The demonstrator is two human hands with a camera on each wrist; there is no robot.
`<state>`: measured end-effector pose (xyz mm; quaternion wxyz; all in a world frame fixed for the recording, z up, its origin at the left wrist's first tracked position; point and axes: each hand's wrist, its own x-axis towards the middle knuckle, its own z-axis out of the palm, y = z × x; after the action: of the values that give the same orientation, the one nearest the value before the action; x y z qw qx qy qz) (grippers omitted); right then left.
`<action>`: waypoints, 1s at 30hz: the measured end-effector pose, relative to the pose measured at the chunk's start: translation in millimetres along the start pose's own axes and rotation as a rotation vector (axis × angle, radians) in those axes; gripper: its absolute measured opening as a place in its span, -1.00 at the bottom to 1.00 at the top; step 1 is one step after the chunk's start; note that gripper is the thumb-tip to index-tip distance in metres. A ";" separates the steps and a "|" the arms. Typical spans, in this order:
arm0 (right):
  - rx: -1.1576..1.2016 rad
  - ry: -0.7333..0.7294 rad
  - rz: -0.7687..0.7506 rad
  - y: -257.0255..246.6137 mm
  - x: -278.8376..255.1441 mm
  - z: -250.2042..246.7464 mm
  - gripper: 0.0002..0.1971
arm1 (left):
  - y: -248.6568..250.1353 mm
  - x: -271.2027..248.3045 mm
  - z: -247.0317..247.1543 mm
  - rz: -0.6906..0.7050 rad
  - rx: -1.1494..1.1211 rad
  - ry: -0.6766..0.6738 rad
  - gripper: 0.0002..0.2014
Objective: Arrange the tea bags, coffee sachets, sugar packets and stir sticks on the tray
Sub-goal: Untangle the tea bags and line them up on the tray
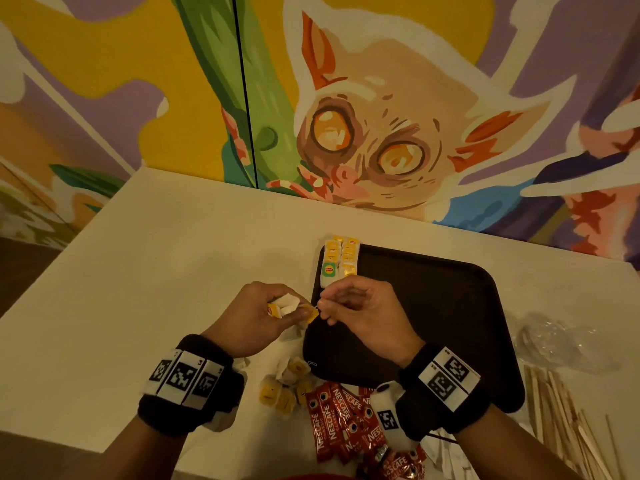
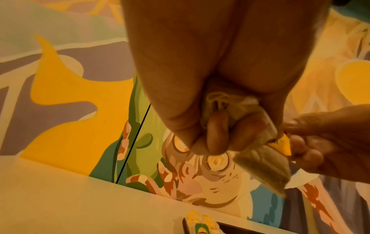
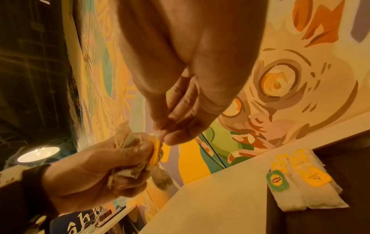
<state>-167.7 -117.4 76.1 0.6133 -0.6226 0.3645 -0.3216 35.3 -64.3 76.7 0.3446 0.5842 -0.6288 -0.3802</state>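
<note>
My left hand (image 1: 292, 306) grips a small bunch of white tea bags (image 1: 282, 303) just left of the dark tray (image 1: 450, 306), above the table. My right hand (image 1: 322, 303) pinches the yellow tag (image 1: 312, 316) of one bag in that bunch. In the left wrist view the bunched tea bags (image 2: 258, 152) and tag (image 2: 282, 144) sit between my curled fingers. In the right wrist view my right fingertips (image 3: 160, 134) meet on the top of the tag (image 3: 155, 150). Two rows of tea bags (image 1: 337, 261) lie on the tray's far left corner.
Loose tea bags (image 1: 284, 386) and red Nescafe sachets (image 1: 339, 417) lie on the white table near its front edge. Wooden stir sticks (image 1: 561, 427) lie at the right. Crumpled clear plastic (image 1: 561, 341) sits right of the tray. A painted wall borders the table's far side.
</note>
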 end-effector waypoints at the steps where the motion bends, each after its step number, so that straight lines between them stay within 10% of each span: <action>1: -0.003 0.009 -0.008 -0.3 0.1 -0.7 -0.84 | -0.6 -0.1 -0.1 0.003 0.013 0.006 -0.93; 18: 0.064 -0.035 0.013 -5.7 10.7 3.3 -0.85 | 10.5 1.0 2.0 0.252 -0.218 0.130 -0.88; 30: 0.155 -0.061 0.052 13.1 4.7 13.5 -0.81 | -1.4 5.8 22.0 0.057 -0.346 0.464 -0.93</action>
<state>-154.5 -114.1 62.2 0.6787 -0.5730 0.3358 -0.3136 16.2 -68.5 64.9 0.5845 0.5701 -0.4752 -0.3280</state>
